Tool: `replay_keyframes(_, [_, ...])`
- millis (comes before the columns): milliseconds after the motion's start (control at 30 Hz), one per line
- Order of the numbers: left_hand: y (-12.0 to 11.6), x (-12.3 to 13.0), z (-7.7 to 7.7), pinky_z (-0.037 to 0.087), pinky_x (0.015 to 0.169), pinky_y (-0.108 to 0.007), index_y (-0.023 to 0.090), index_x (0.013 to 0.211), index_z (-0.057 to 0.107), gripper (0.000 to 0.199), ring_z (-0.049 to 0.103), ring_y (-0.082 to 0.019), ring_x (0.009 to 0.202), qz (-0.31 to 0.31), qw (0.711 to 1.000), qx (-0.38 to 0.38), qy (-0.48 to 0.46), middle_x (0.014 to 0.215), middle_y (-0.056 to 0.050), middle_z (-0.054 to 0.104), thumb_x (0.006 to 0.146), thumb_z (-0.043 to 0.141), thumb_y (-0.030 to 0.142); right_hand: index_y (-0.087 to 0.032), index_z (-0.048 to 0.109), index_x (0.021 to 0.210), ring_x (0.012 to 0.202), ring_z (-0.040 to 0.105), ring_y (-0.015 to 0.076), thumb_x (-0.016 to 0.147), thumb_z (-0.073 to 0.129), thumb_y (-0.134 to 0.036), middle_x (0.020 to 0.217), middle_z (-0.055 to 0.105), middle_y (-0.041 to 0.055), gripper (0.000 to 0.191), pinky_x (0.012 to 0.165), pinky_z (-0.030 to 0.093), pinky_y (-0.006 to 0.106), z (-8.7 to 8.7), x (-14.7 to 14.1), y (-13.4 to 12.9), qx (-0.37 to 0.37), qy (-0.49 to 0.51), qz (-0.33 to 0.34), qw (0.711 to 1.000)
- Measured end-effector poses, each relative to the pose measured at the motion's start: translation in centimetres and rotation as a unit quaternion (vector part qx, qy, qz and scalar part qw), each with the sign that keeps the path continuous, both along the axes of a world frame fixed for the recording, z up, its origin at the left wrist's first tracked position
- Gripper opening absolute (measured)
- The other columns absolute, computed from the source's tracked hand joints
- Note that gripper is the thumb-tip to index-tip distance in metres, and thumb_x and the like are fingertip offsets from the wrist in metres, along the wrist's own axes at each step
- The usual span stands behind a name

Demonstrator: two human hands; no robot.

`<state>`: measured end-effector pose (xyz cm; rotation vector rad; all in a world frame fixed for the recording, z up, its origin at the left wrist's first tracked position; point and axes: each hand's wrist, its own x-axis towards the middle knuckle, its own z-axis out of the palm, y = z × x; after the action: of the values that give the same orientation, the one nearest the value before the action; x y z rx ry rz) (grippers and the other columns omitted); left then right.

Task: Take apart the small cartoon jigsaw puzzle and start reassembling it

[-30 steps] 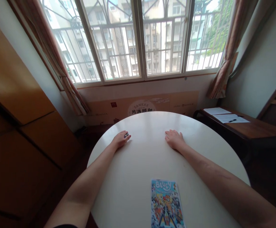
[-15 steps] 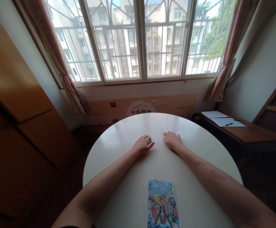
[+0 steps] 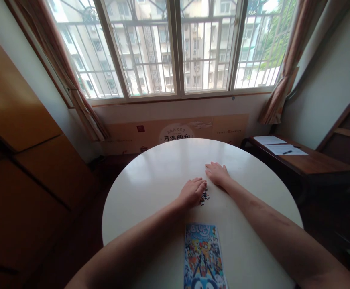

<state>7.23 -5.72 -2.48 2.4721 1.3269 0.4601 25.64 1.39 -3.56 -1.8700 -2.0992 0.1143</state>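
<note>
A small heap of dark and coloured bits [image 3: 204, 197] lies near the middle of the round white table [image 3: 127, 208]. My left hand [image 3: 194, 192] rests over the heap's left side, palm down, its fingers stretched out and partly hiding the bits. Just beyond and to the right, my right hand [image 3: 217, 174] lies flat on the table with its fingers extended and holds nothing. A colourful picture sheet or booklet marked "Bluey" [image 3: 204, 257] lies flat nearer to me, below the heap.
A wooden side table [image 3: 322, 160] at the right bears papers [image 3: 286, 149] and a pen. Behind the round table are a printed cardboard panel [image 3: 121, 132] and a barred window. A wooden cabinet [image 3: 18, 120] stands at the left.
My left hand has moved right and slightly toward me, and more of the small bits now show beside it. My right hand stays flat. The whole view has shifted slightly.
</note>
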Motion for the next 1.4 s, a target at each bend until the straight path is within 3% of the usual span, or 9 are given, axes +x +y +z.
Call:
replay_keyframes(167, [-0.8,-1.5,2.5,0.044,0.109,-0.038,0.016,0.132,0.060,0.057,0.054,-0.021,0.131,0.021,0.997,0.018,-0.071,0.139,-0.012,0.061,0.106,0.011,0.027,-0.019,0.058,0.133,0.126,0.055,0.0300,0.098,0.062,-0.037,0.142,0.054,0.0117,0.039,0.105,0.046,0.056,0.2,0.9,0.0,-0.008,0.060,0.036,0.998])
replay_keyframes(267, [-2.1,-3.0,5.4,0.048,0.098,-0.036,0.017,0.100,0.071,0.037,0.063,-0.023,0.109,-0.011,0.994,0.078,-0.077,0.114,-0.011,0.070,0.101,0.040,0.038,-0.019,0.061,0.129,0.124,0.057,0.0282,0.099,0.061,-0.037,0.139,0.058,0.0115,0.035,0.106,0.045,0.054,0.4,1.2,-0.1,-0.004,0.116,0.079,0.990])
replay_keyframes(333, [-3.3,-3.8,7.3,0.049,0.074,-0.030,0.018,0.076,0.068,0.031,0.063,-0.017,0.074,-0.089,0.993,0.082,-0.007,0.082,-0.006,0.069,0.094,0.053,0.038,-0.021,0.064,0.127,0.123,0.060,0.0257,0.101,0.055,-0.035,0.134,0.063,0.0100,0.030,0.108,0.045,0.049,0.5,0.9,-0.3,0.002,0.156,0.123,0.980])
replay_keyframes(467, [-5.3,-4.5,9.6,0.036,0.054,-0.027,0.019,0.059,0.065,0.036,0.046,-0.012,0.048,-0.183,0.969,-0.035,0.163,0.052,0.001,0.056,0.086,0.065,0.042,-0.025,0.069,0.125,0.125,0.061,0.0244,0.100,0.049,-0.031,0.130,0.069,0.0052,0.033,0.110,0.045,0.041,0.7,-0.2,-1.3,0.015,0.219,0.219,0.951])
replay_keyframes(700, [-5.8,-4.4,9.5,0.045,0.054,-0.028,0.018,0.046,0.060,0.038,0.056,-0.015,0.044,-0.104,0.909,-0.265,0.304,0.046,-0.001,0.060,0.076,0.071,0.038,-0.025,0.070,0.127,0.131,0.057,0.0274,0.095,0.058,-0.044,0.131,0.069,0.0053,0.039,0.110,0.045,0.041,0.9,-2.2,-3.2,-0.028,0.241,0.381,0.892])
replay_keyframes(900, [-5.7,-4.3,9.5,0.052,0.064,-0.031,0.018,0.044,0.060,0.037,0.060,-0.015,0.046,-0.086,0.893,-0.332,0.291,0.057,-0.003,0.069,0.076,0.072,0.035,-0.027,0.073,0.123,0.142,0.045,0.0313,0.092,0.065,-0.045,0.138,0.064,0.0087,0.037,0.122,0.025,0.051,1.3,-3.6,-4.6,-0.060,0.221,0.445,0.866])
replay_keyframes(1133, [-5.4,-4.5,9.0,0.054,0.073,-0.032,0.019,0.044,0.064,0.038,0.062,-0.016,0.049,-0.096,0.887,-0.347,0.288,0.056,-0.003,0.069,0.081,0.063,0.030,-0.028,0.075,0.120,0.144,0.041,0.0327,0.089,0.069,-0.050,0.143,0.060,0.0087,0.039,0.124,0.015,0.053,1.4,-4.1,-4.9,-0.116,0.253,0.452,0.847])
replay_keyframes(1300, [-5.3,-4.7,8.9,0.055,0.069,-0.032,0.018,0.045,0.063,0.040,0.063,-0.017,0.048,-0.103,0.889,-0.347,0.281,0.053,-0.004,0.068,0.082,0.062,0.033,-0.026,0.072,0.125,0.132,0.055,0.0309,0.092,0.061,-0.060,0.134,0.068,0.0074,0.049,0.115,0.037,0.049,2.1,-3.3,-4.3,-0.157,0.345,0.413,0.828])
replay_keyframes(1400, [-5.3,-4.8,8.8,0.055,0.068,-0.034,0.018,0.043,0.062,0.043,0.061,-0.018,0.047,-0.103,0.890,-0.340,0.286,0.051,-0.005,0.067,0.081,0.065,0.039,-0.023,0.072,0.122,0.129,0.057,0.0295,0.092,0.059,-0.062,0.133,0.068,0.0090,0.051,0.114,0.038,0.048,2.4,-2.6,-3.9,-0.149,0.421,0.367,0.816])
